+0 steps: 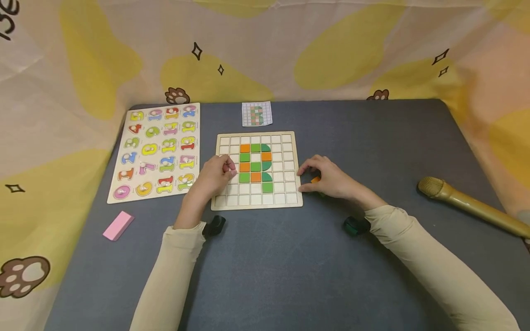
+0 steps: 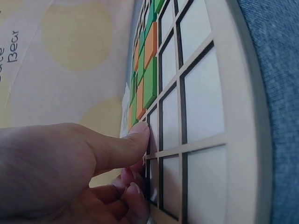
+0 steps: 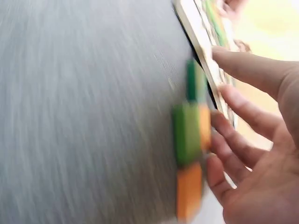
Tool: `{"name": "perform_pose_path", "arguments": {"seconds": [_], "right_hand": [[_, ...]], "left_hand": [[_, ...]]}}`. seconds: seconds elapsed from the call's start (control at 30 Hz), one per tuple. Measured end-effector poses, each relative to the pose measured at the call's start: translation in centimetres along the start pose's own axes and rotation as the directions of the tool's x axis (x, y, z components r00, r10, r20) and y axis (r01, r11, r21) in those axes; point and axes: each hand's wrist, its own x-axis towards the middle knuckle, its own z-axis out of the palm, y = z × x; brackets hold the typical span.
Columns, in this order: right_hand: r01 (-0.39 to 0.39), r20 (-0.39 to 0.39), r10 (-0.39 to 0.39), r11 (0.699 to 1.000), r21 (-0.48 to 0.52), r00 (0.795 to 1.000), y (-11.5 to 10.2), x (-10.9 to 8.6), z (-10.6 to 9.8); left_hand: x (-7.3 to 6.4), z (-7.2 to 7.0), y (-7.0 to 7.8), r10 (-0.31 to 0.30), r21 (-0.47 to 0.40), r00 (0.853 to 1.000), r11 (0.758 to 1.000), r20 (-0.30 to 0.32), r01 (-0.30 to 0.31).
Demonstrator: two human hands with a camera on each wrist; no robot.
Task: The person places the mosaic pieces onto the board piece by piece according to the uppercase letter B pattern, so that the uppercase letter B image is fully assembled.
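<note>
A wooden grid board (image 1: 256, 208) lies on the table, with orange and green tiles (image 1: 256, 166) set in its cells in the shape of a letter R. My left hand (image 1: 214, 174) is over the board's left side, its fingers loosely bent and the thumb tip near the index finger; no piece shows between them. In the left wrist view the thumb (image 2: 121, 148) overlaps the cells beside the tiles. At the board's right edge my right hand (image 1: 327, 178) has spread fingers, tips right at the rim. Loose green (image 3: 186, 133) and orange blocks (image 3: 188, 193) lie beside those fingers, blurred.
Behind the board lies a small card (image 1: 257, 114) printed with a similar tile pattern. A number puzzle board (image 1: 159, 154) is at the left, with a pink block (image 1: 118, 225) in front of it. A gold microphone (image 1: 468, 202) rests at the right. Patterned cloth hangs behind the table.
</note>
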Motion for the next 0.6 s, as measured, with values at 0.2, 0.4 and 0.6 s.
{"name": "perform_pose_path", "arguments": {"seconds": [0.2, 0.4, 0.6], "right_hand": [[-0.008, 0.024, 0.009, 0.999, -0.033, 1.000, 1.3, -1.3, -2.0], [-0.027, 0.003, 0.027, 0.995, -0.100, 1.000, 1.6, -1.4, -2.2], [-0.039, -0.026, 0.036, 0.992, -0.120, 0.999, 1.3, -1.0, -1.9]], "left_hand": [[0.0, 0.0, 0.0, 0.003, 0.000, 1.000, 1.000, 0.001, -0.003], [0.0, 0.0, -0.1, 0.008, 0.001, 1.000, 1.000, -0.005, -0.008], [0.0, -0.1, 0.0, 0.004, 0.005, 1.000, 1.000, -0.001, -0.004]]}}
